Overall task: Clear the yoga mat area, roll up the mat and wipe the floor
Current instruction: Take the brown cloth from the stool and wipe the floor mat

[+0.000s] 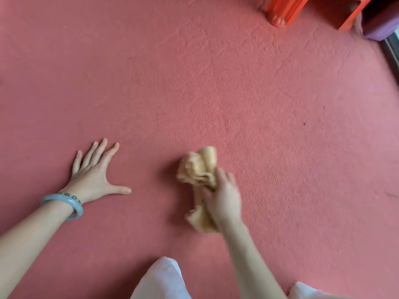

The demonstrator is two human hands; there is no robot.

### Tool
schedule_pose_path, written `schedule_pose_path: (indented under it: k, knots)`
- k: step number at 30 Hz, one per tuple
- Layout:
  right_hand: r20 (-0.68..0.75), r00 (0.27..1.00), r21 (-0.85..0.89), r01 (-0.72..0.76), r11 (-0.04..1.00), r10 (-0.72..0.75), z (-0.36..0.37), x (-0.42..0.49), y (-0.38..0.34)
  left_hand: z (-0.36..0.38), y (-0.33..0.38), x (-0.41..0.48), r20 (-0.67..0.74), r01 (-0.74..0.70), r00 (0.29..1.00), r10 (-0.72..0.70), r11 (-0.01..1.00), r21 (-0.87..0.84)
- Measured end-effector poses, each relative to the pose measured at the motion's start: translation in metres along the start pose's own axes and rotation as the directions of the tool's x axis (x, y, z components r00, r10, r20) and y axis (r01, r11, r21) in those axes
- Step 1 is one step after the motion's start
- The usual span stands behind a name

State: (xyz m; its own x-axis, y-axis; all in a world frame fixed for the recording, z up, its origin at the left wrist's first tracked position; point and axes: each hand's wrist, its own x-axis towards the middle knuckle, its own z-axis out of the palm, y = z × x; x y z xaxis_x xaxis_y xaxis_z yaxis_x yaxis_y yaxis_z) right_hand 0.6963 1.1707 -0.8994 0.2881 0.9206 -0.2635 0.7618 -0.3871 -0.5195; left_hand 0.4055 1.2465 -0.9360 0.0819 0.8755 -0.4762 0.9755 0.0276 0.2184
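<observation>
While the big pink carpet floor [216, 93] is wiped, the left hand [95, 175] lies flat on it, fingers spread, holding nothing. The right hand [224, 199] grips a crumpled tan cloth [198, 167] touching the floor. Best to press down and rub every part.

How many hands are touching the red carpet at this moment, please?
1 plainly: the left hand rests flat with fingers spread. The right hand holds a tan cloth against the carpet; its own contact is hidden.
</observation>
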Motion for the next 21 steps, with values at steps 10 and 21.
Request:
schedule_pose_path:
  k: [10,21]
  knots:
    - [-0.152,0.956,0.012,-0.251,0.968,0.250,0.000,-0.028,0.023,0.000,0.002,0.000,-0.005,-0.006,1.000,0.006,1.000,0.000]
    - [0.121,0.980,0.084,0.149,0.985,-0.159,0.036,-0.028,-0.017,0.004,0.001,0.003,-0.016,-0.026,1.000,0.026,1.000,0.017]
